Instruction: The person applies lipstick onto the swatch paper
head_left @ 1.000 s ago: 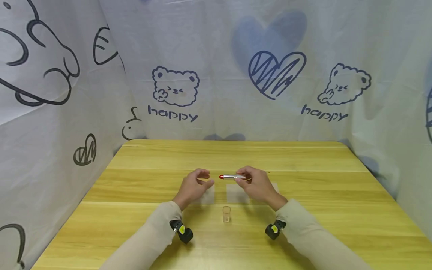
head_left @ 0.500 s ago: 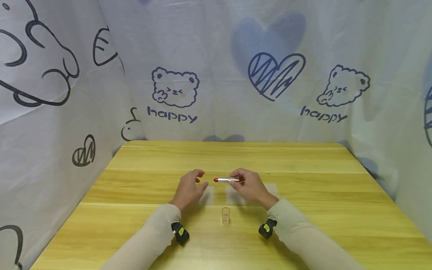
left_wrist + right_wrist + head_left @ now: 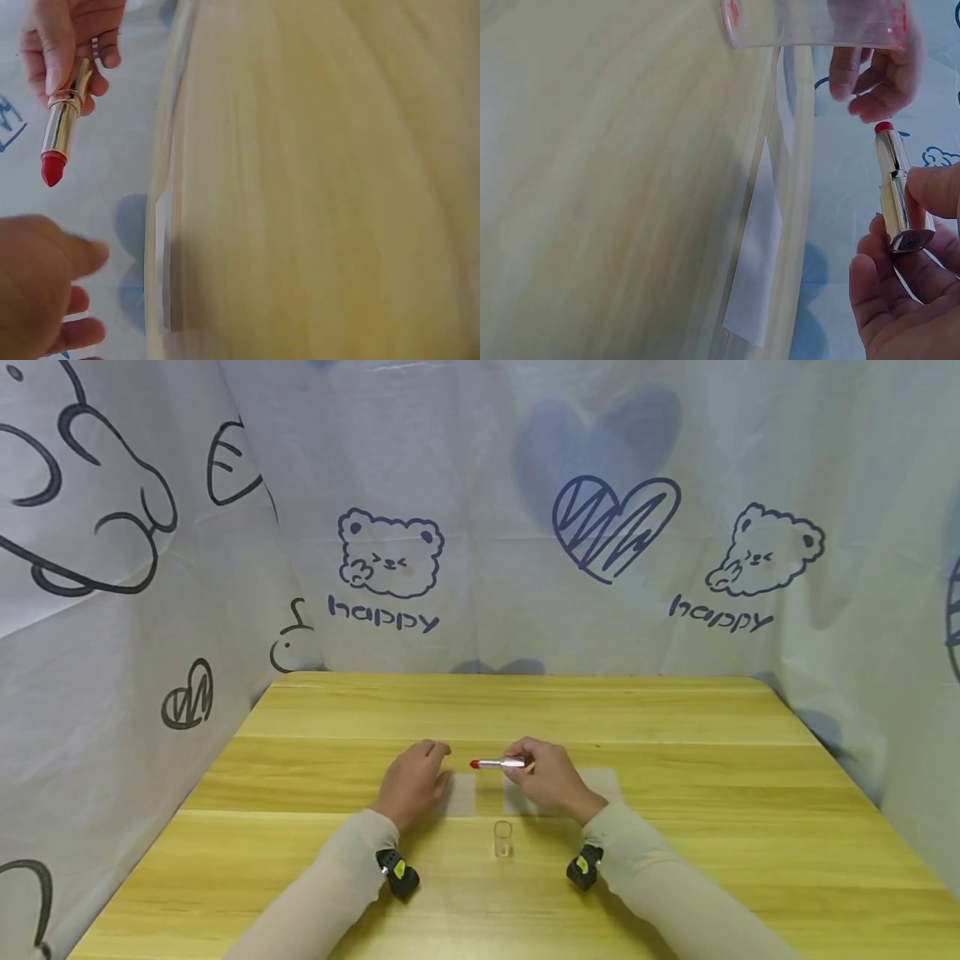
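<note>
My right hand pinches an uncapped lipstick by its silver base, above the table. The lipstick lies nearly level, and its red tip points toward my left hand. Its metal tube shows between thumb and fingers in the right wrist view. My left hand hovers just left of the red tip, loosely bent, holding nothing and apart from the lipstick. Nearer to me, between the two forearms, a small clear lipstick cap stands on the table; its pinkish rim appears large in the right wrist view.
Two white paper sheets lie flat under the hands, a left sheet and a right sheet, each partly covered. The wooden table reaches back to a patterned cloth that hangs behind and on both sides.
My right hand has moved left and slightly toward me with the lipstick. My left hand has shifted a little left and turned so that its back shows more. The clear cap stays put.
</note>
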`<action>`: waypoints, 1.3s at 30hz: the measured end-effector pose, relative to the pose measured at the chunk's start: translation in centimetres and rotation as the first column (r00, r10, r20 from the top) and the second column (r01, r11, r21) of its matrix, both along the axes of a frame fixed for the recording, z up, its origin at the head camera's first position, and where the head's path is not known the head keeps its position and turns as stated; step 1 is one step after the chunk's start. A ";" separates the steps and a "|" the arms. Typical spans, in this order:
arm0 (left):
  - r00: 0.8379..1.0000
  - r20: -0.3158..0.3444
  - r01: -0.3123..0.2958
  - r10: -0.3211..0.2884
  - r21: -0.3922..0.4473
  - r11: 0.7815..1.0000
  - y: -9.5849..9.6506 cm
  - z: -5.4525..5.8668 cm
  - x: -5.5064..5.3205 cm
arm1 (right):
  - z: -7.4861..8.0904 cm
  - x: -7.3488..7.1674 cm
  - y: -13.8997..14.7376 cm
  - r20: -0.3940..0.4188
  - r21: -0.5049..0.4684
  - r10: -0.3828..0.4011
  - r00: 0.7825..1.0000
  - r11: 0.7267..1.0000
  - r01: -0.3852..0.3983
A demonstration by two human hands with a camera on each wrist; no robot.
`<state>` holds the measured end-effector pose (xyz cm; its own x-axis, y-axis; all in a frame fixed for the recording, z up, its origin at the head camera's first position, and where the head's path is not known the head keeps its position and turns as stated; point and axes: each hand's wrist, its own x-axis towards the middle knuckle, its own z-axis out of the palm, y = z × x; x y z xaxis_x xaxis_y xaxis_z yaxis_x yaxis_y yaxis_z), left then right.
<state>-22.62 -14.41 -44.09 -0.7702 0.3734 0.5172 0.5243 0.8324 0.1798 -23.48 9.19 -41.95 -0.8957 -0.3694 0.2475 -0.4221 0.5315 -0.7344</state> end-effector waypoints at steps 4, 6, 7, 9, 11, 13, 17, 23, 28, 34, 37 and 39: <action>0.990 0.142 -0.011 0.015 -0.030 0.999 0.1 0.5 0.2 | -0.2 -0.1 -0.3 0.003 0.022 -0.005 1.000 1.000 0.005; 0.973 0.229 -0.014 0.022 -0.036 0.999 0.1 0.7 0.2 | -0.3 -0.1 -0.5 0.005 0.026 -0.003 1.000 1.000 0.002; 0.961 0.276 -0.011 0.021 -0.038 0.999 0.0 0.8 0.3 | -0.4 0.0 -0.6 0.003 0.032 0.002 1.000 0.999 -0.002; 0.931 0.364 0.002 0.017 -0.050 0.999 -0.2 0.8 0.3 | -0.6 0.0 -0.7 0.006 0.052 0.012 1.000 0.999 -0.013; 0.899 0.437 0.022 0.005 -0.056 0.998 -0.5 0.8 0.3 | -0.9 0.0 -0.8 0.003 0.069 0.027 1.000 0.997 -0.027; 0.875 0.485 0.047 -0.011 -0.061 0.997 -0.8 0.9 0.3 | -1.0 0.0 -0.9 -0.001 0.085 0.040 0.999 0.996 -0.040; 0.847 0.530 0.075 -0.033 -0.057 0.996 -1.2 1.1 -0.2 | -0.8 0.0 -1.0 -0.005 0.085 0.041 0.999 0.996 -0.041; 0.821 0.570 0.069 -0.032 -0.044 0.997 -1.5 2.1 -0.5 | -0.2 -0.3 -1.1 -0.007 0.110 0.057 0.998 0.992 -0.056; 0.815 0.579 0.070 -0.011 -0.080 0.994 -1.6 2.3 -0.7 | -0.2 -0.7 -1.3 -0.006 0.130 0.064 0.998 0.990 -0.063; 0.814 0.581 0.076 -0.001 -0.104 0.992 -1.5 2.0 -1.0 | -0.2 -1.1 -1.6 -0.022 0.163 0.076 0.997 0.984 -0.072; 0.813 0.582 0.083 -0.006 -0.106 0.991 -1.5 1.9 -1.1 | -0.3 -1.2 -1.8 -0.010 0.169 0.082 0.997 0.982 -0.079; 0.812 0.583 0.086 -0.009 -0.103 0.991 -1.4 1.9 -1.0 | -0.4 -1.3 -2.0 -0.003 0.172 0.087 0.996 0.981 -0.085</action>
